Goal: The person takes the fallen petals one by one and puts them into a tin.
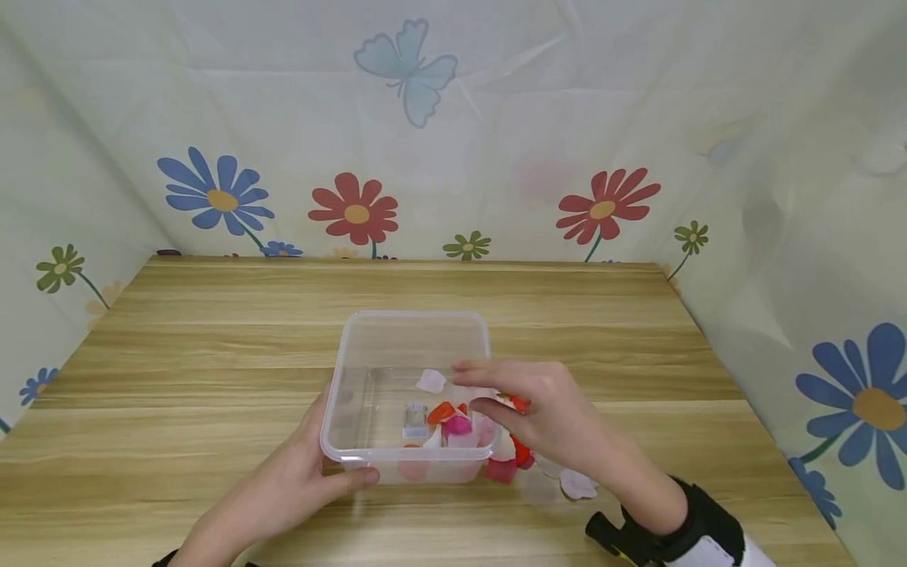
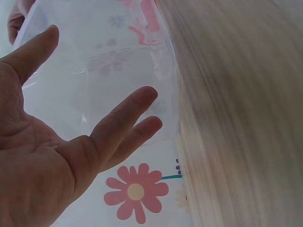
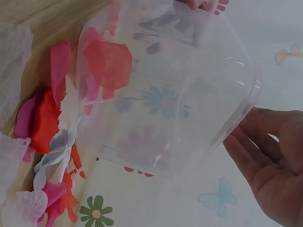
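A clear plastic box (image 1: 416, 316) with an open top stands on the table. My left hand (image 1: 290, 465) is at its left side, thumb against the front wall and the other fingers partly hidden behind the box. The left wrist view shows that hand's fingers spread and fairly straight. My right hand (image 1: 549, 402) reaches over the right rim, fingers extended and thumb apart from them, with no object visible between them. Inside the box lie a pale petal (image 1: 431, 381), orange, pink and white petals, and a small clear block (image 1: 415, 421).
Red, pink and white petals (image 3: 45, 123) lie in a loose heap right of the box, partly under my right forearm. A pale petal (image 1: 577, 484) lies nearer the front. The wooden table (image 1: 234, 339) meets flower-printed cloth (image 1: 496, 157) at the back and sides.
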`<state>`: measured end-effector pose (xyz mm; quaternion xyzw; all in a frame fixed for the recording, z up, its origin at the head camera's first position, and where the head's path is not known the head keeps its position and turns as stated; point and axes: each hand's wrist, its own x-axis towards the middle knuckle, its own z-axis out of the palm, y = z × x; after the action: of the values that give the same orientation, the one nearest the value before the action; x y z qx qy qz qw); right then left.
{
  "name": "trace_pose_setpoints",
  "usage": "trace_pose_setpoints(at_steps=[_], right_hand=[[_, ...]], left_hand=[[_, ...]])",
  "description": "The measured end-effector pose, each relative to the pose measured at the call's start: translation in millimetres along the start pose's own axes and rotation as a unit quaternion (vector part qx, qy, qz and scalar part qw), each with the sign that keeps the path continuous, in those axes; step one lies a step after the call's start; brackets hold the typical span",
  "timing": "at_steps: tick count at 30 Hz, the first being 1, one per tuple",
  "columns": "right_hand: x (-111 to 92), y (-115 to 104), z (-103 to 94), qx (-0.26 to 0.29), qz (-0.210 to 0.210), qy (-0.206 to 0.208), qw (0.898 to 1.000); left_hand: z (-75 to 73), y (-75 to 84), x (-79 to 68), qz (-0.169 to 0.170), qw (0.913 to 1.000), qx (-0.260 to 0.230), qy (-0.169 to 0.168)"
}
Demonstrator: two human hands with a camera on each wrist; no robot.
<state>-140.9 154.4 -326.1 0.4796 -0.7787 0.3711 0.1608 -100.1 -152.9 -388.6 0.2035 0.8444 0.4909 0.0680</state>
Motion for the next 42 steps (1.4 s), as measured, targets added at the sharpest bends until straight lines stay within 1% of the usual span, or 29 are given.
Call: trace_pose_setpoints(at_steps=[3,6,9,12,15,18,21,24,26,29,33,37,39,41,42], right_hand=[[-2.3,3.1,-2.7,-0.010,0.005,0.024,1.000],[-5.7,7.2,-7.1,-0.033,0.024,0.054,0.998],[-10.0,11.7,-13.1,-0.073,0.062,0.068,0.993],[-16.2,16.8,-19.2,-0.116,0.114,0.059,0.985],[-23.3,21.2,-24.1,-0.144,0.173,0.032,0.974],[-29.2,23.9,-27.8,-0.164,0.226,-0.003,0.960],[-34.8,26.5,-31.1,-0.184,0.271,-0.047,0.944],[-39.5,29.5,-33.9,-0.199,0.312,-0.100,0.924],[-42.1,31.9,-35.7,-0.199,0.338,-0.137,0.910],[-46.1,36.1,-38.0,-0.201,0.357,-0.188,0.892],[-52.7,41.7,-40.6,-0.207,0.369,-0.233,0.875],[-60.5,48.6,-42.9,-0.207,0.395,-0.258,0.857],[-63.7,52.4,-43.8,-0.209,0.400,-0.266,0.852],[-65.7,55.4,-44.3,-0.209,0.406,-0.272,0.847],[-66.4,57.1,-44.4,-0.209,0.407,-0.274,0.846]], left_hand=[[-0.1,-0.5,-0.2,0.002,1.0000,-0.003,0.000],[-0.2,-0.7,-0.3,0.002,1.0000,-0.004,-0.001],[0.0,-0.7,-0.2,0.002,1.0000,-0.006,-0.001],[0.3,-0.5,0.0,0.004,0.9999,-0.016,-0.002],[0.4,-0.1,0.2,0.006,0.9996,-0.028,-0.004],[0.3,-0.1,0.0,0.016,0.9994,-0.032,-0.004],[0.5,-0.4,-0.1,0.018,0.9993,-0.031,-0.003],[0.7,-0.6,-0.1,0.013,0.9995,-0.030,-0.004],[0.7,-0.7,-0.2,0.009,0.9996,-0.025,-0.004],[1.0,-0.7,0.0,0.007,0.9998,-0.019,-0.003],[1.5,-1.2,0.9,0.009,0.9996,-0.027,-0.006],[1.9,-1.9,1.3,0.010,0.9997,-0.021,-0.005],[1.9,-2.2,0.9,0.011,0.9999,-0.008,-0.001],[1.9,-2.5,0.7,0.012,0.9998,-0.014,-0.002],[1.9,-2.6,0.6,0.012,0.9998,-0.017,-0.003]])
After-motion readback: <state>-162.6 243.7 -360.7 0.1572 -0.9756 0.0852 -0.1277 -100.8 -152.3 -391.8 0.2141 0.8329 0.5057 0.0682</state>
